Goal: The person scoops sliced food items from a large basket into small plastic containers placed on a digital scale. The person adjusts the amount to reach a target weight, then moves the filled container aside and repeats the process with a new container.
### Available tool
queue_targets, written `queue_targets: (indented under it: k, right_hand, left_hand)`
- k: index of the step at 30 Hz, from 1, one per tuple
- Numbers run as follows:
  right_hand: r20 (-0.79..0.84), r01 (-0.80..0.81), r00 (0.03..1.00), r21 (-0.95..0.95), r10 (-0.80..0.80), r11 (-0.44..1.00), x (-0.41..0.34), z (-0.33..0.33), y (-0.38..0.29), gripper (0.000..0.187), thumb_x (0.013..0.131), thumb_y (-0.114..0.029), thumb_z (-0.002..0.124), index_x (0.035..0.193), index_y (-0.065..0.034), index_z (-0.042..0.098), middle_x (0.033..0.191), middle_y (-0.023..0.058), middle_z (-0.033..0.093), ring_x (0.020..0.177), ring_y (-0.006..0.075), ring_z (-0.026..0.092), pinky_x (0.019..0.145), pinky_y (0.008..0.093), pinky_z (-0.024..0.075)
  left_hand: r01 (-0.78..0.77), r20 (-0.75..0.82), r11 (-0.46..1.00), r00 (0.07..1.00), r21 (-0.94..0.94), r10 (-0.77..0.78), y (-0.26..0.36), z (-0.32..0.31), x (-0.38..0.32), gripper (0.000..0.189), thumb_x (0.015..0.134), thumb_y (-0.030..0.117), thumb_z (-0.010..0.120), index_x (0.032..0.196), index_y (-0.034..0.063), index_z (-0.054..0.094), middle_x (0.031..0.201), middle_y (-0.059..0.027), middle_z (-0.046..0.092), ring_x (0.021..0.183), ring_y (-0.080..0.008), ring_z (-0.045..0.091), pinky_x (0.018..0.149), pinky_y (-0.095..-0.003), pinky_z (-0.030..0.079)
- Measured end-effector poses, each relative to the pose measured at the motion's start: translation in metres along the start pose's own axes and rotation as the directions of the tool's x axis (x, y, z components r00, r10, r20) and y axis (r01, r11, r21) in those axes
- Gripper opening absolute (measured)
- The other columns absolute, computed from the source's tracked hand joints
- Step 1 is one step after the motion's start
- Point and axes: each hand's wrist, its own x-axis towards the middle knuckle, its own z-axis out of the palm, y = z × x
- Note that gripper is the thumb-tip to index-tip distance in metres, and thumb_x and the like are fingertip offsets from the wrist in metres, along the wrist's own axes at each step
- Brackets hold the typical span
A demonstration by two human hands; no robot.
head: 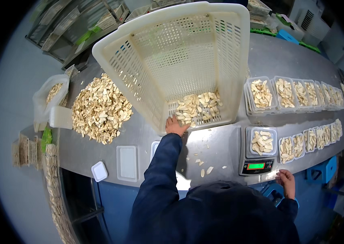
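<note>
A tall white perforated plastic basket [172, 58] lies tipped on its side, its mouth towards me. Pale dried slices [188, 106] cover part of its lower wall. My left hand [176, 125] reaches to the basket's near edge, fingers spread beside the slices; nothing is visibly gripped. Near the table's front edge hovers my right hand [286, 180], fingers loosely bent and nothing visible in them. Left of it, a digital scale [255, 166] with a lit green display bears a clear plastic tub [262, 141] of slices.
A large heap of slices [101, 109] and a plastic bag [50, 97] lie left. Stacked filled tubs [284, 91] and a row of filled trays [298, 145] stand right. Two white containers, a tray [127, 163] and a small tub [99, 171], sit front left. Loose slices [205, 171] dot the steel table [217, 149].
</note>
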Motion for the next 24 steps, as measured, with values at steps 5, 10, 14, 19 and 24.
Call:
queue_targets:
  k: [5,10,14,19,24]
  right_hand:
    - [-0.097,-0.046,0.994,-0.036,0.042,0.998,-0.018,0.006,0.006,0.021,0.083,-0.012,0.053,0.102,-0.0023,0.054,0.089,0.0045,0.060,0.076,0.0122,0.058,0.065,0.0234,0.0459]
    - [-0.097,-0.081,0.992,-0.045,0.077,0.996,-0.022,0.017,0.014,0.021,0.084,-0.014,0.054,0.102,-0.0033,0.054,0.089,0.0028,0.060,0.076,0.0112,0.057,0.066,0.0234,0.0455]
    - [-0.089,-0.058,0.995,-0.051,0.053,0.997,-0.021,0.020,0.026,0.020,0.084,-0.015,0.054,0.101,-0.0039,0.054,0.089,0.0034,0.060,0.076,0.0123,0.058,0.065,0.0237,0.0463]
    - [-0.098,-0.064,0.994,-0.065,0.057,0.996,-0.027,0.024,0.031,0.020,0.084,-0.012,0.052,0.102,-0.0026,0.054,0.089,0.0033,0.060,0.076,0.0115,0.057,0.066,0.0233,0.0453]
    - [-0.116,-0.057,0.992,-0.067,0.049,0.996,-0.030,0.021,0.037,0.021,0.084,-0.013,0.053,0.102,-0.0023,0.055,0.089,0.0034,0.060,0.076,0.0112,0.057,0.066,0.0235,0.0455]
  left_hand:
    - [-0.074,0.001,0.997,0.997,-0.034,0.074,0.018,0.007,0.002,0.095,0.056,0.057,0.067,0.132,0.0095,0.034,0.130,-0.0209,0.035,0.121,-0.0348,0.030,0.101,-0.0455,0.023]
    - [-0.198,0.012,0.980,0.980,0.003,0.198,0.040,-0.005,-0.012,0.085,0.058,0.043,0.073,0.128,0.0108,0.038,0.125,-0.0199,0.036,0.118,-0.0357,0.032,0.098,-0.0451,0.027]
    - [-0.258,-0.003,0.966,0.966,0.014,0.258,0.033,0.001,-0.012,0.075,0.061,0.036,0.073,0.125,0.0107,0.042,0.124,-0.0171,0.038,0.116,-0.0339,0.034,0.096,-0.0448,0.028]
    - [-0.417,-0.001,0.905,0.908,-0.079,0.418,0.031,0.010,-0.011,0.056,0.067,0.022,0.069,0.118,0.0094,0.048,0.116,-0.0124,0.046,0.108,-0.0312,0.043,0.090,-0.0416,0.036]
    - [-0.508,-0.035,0.857,0.861,-0.091,0.507,0.042,0.008,-0.011,0.041,0.070,0.015,0.064,0.110,0.0093,0.053,0.111,-0.0103,0.051,0.104,-0.0293,0.047,0.086,-0.0392,0.040]
